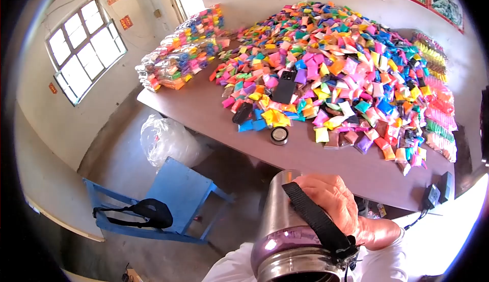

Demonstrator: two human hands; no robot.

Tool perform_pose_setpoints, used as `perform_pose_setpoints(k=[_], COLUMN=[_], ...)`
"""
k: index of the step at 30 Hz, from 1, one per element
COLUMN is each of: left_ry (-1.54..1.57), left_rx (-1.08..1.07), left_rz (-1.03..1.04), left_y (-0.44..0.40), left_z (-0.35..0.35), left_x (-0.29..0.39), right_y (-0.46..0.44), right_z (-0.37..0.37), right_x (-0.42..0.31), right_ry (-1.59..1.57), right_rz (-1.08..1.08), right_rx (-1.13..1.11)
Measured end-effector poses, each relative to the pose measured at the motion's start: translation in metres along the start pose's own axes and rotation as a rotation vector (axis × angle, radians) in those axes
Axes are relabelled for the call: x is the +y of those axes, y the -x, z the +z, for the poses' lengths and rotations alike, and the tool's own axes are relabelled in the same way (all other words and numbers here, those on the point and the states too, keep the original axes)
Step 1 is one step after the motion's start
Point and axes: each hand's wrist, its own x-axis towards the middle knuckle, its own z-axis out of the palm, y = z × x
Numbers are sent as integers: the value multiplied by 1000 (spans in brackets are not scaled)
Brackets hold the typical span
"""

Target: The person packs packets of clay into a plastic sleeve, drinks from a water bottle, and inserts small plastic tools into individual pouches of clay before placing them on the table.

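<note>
My right hand (328, 200) is wrapped round a large steel thermos bottle (285, 216) with a purple band near its neck. The bottle is tilted, its uncapped mouth toward me at the bottom of the view and its base pointing away to the table. A black carrying strap (318, 221) runs along its side, beside my fingers. My left hand is out of view; a white sleeve or shirt (232, 266) shows left of the bottle. On the table's near edge lies a round metal lid (279, 135).
A heap of small colourful packets (351, 63) covers much of the brown table (214, 124), with a black phone (285, 87) on it. Bagged packets (178, 53) lie at the left end. A blue chair (183, 190) holding a black bag (153, 213) and a clear plastic sack (168, 142) stand left.
</note>
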Motion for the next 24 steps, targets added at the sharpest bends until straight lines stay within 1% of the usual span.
perform_pose_setpoints(k=[2, 3, 4, 6, 9, 15, 21, 24], left_ry=[-16, -20, -32, -46, -68, -97, -114, -118], left_rx=[-4, -3, -4, -6, -10, -20, -28, -32], left_rz=[3, 32, 7, 11, 14, 16, 15, 13], left_y=[0, 3, 1, 1, 0, 0, -2, -3], left_z=[1, 14, 3, 3, 2, 2, 2, 2], left_x=[2, 12, 3, 2, 1, 2, 3, 3], right_y=[3, 4, 5, 6, 6, 8, 9, 8], right_z=[-2, -3, -4, -8, -15, -29, -36, -39], right_x=[-8, -12, -10, -14, -26, -38, -44, -41], right_ry=[11, 16, 39, 74, 80, 149, 149, 154], right_rz=[39, 59, -43, -147, -164, -179, -179, -211], right_rx=[35, 52, 94, 137, 187, 190, 208, 231])
